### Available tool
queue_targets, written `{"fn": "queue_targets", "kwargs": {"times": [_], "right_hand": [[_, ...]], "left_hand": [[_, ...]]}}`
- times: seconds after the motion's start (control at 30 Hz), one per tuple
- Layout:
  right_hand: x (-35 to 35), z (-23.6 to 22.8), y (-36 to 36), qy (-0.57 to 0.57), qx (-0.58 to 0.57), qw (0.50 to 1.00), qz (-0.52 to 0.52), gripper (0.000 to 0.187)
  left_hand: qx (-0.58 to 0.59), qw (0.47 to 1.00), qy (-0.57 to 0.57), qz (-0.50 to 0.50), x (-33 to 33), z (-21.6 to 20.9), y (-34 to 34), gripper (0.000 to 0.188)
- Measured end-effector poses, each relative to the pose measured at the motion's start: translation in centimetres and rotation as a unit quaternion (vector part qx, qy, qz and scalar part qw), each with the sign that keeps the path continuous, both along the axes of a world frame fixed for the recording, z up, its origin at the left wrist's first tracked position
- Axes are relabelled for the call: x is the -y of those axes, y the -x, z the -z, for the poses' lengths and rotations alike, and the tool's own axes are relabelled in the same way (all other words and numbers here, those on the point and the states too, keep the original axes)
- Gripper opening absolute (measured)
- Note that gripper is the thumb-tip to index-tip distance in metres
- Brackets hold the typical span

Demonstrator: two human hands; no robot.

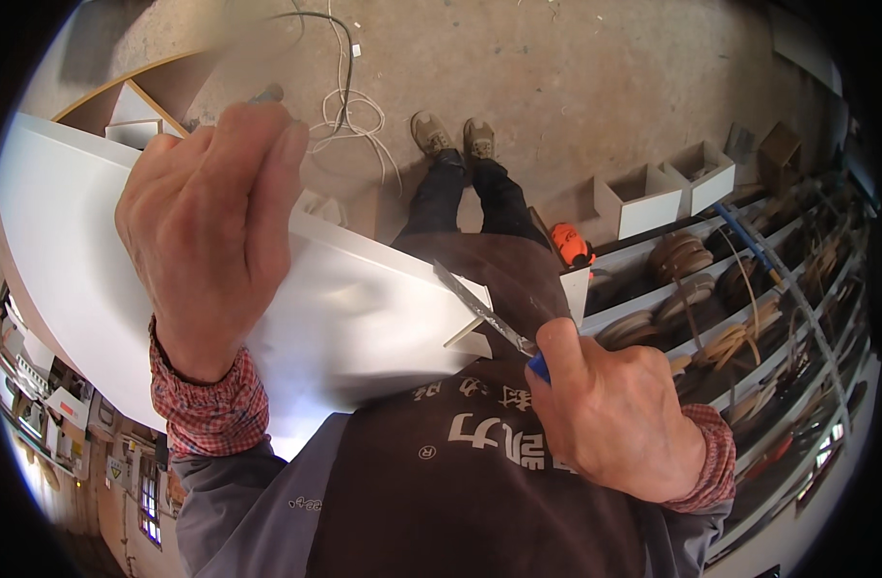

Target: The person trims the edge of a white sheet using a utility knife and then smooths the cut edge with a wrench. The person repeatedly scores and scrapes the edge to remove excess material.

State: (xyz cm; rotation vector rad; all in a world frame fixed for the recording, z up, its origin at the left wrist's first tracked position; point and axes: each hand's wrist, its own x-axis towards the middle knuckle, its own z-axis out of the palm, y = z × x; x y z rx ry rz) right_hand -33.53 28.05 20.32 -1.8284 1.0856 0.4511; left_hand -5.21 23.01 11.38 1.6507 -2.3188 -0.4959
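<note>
A large white panel (84, 222) stretches from the far left to close in front of my apron, with a notched end near the middle. My right hand (619, 414) is closed round the blue handle (539, 367) of a tool with a long, flat grey blade (484, 310). I cannot tell whether it is a file or a knife. White marks show on the blade, which crosses the panel's notched end beside a thin pale strip (463, 332). My left hand (214, 212) is raised above the panel, fingers curled and pressed together. What they hold, if anything, is hidden.
White open boxes (643, 207) stand on the floor at the right, near an orange-and-black object (572, 245). A rack with several rolls of banding (682, 255) fills the right side. Coiled cable (349, 120) lies on the floor ahead, left of my shoes (431, 133).
</note>
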Motion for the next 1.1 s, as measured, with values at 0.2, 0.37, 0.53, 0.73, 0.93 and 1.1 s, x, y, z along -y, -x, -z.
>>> {"fn": "queue_targets", "kwargs": {"times": [0.2,0.37,0.53,0.73,0.93,1.1], "right_hand": [[0.1,0.3,0.2,-0.010,0.010,1.000,0.002,0.022],[0.2,0.6,0.1,-0.018,0.000,1.000,-0.009,0.023],[-0.3,1.2,0.0,-0.007,0.001,1.000,-0.002,0.023],[-0.5,2.2,-0.2,0.024,-0.014,0.999,-0.026,0.021],[-3.0,8.1,1.0,0.051,-0.101,0.990,-0.086,0.017],[-1.4,9.1,1.4,-0.166,0.077,0.943,0.278,0.020]], "left_hand": [[-0.006,1.000,-0.001,0.002,0.1,0.0,0.1,0.006],[-0.015,1.000,0.000,0.007,0.1,-0.1,-0.1,0.006],[-0.026,1.000,0.000,0.004,0.0,0.0,-0.1,0.007],[-0.027,1.000,0.004,0.010,0.0,0.0,-0.1,0.007],[-0.033,0.999,0.027,0.023,0.0,0.1,-0.1,0.006],[-0.012,1.000,-0.016,0.008,-0.1,-0.5,0.2,0.005]]}}
